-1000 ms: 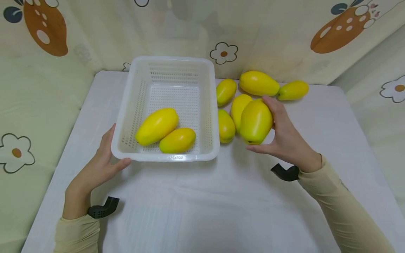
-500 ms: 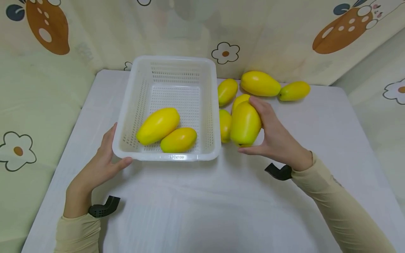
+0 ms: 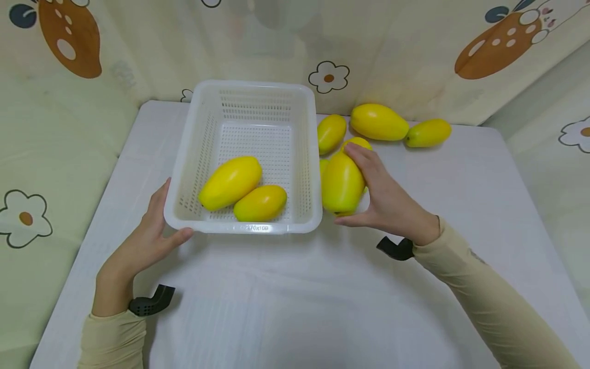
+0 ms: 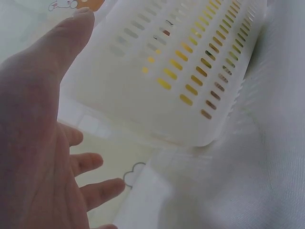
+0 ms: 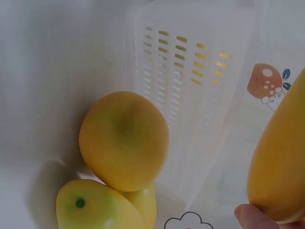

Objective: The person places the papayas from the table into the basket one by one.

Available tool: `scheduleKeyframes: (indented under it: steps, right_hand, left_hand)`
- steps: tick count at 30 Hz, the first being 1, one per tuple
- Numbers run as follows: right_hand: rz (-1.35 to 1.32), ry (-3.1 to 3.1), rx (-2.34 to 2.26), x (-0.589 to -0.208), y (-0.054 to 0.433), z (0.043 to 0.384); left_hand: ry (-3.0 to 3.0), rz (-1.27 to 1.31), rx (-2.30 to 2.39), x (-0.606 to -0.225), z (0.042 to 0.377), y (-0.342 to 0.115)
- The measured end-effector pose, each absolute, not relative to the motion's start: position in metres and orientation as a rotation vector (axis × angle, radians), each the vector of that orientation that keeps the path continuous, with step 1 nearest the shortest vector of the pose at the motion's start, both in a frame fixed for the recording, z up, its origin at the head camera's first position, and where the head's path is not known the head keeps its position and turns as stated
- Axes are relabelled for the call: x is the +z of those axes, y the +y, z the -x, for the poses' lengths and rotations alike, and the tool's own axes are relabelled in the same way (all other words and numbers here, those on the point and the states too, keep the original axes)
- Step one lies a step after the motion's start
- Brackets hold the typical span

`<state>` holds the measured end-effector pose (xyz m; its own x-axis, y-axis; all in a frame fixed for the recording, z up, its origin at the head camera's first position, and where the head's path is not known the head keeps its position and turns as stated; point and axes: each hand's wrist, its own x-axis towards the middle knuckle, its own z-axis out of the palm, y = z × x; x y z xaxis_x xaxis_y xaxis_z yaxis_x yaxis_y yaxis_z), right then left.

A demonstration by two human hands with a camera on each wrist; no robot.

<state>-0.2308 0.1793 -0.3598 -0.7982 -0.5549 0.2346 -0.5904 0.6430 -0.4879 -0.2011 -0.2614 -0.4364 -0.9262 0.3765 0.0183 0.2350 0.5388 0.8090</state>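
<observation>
My right hand (image 3: 392, 205) holds a yellow mango (image 3: 342, 183) between thumb and fingers, right beside the basket's right wall. The same mango fills the right edge of the right wrist view, a fingertip (image 5: 255, 217) at its lower end. At the left front corner of a white plastic basket (image 3: 258, 228), my left hand (image 3: 143, 241) lies with its thumb along the front rim and straight fingers at the side. The left wrist view shows those fingers (image 4: 102, 191) spread apart. Inside the basket lie two mangoes, a larger one (image 3: 230, 183) and a smaller one (image 3: 260, 203).
Several more mangoes lie right of the basket: one near its back corner (image 3: 332, 134), a large one (image 3: 379, 122), and a small one (image 3: 428, 133). Others are partly hidden behind the held mango. A patterned curtain (image 3: 276, 46) hangs behind the white-covered table (image 3: 295, 302).
My right hand has moved left with the mango, from over the loose mangoes to the basket's right side. The left hand and the basket have stayed nearly still.
</observation>
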Motion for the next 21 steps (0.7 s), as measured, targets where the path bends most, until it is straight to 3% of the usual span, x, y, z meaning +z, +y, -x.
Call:
scheduleKeyframes:
  steps: [21]
  right_hand:
    - [-1.012,-2.863,0.853,-0.367,0.158,0.238]
  left_hand:
    - [2.621,-0.508,1.329,-0.439,0.201,-0.262]
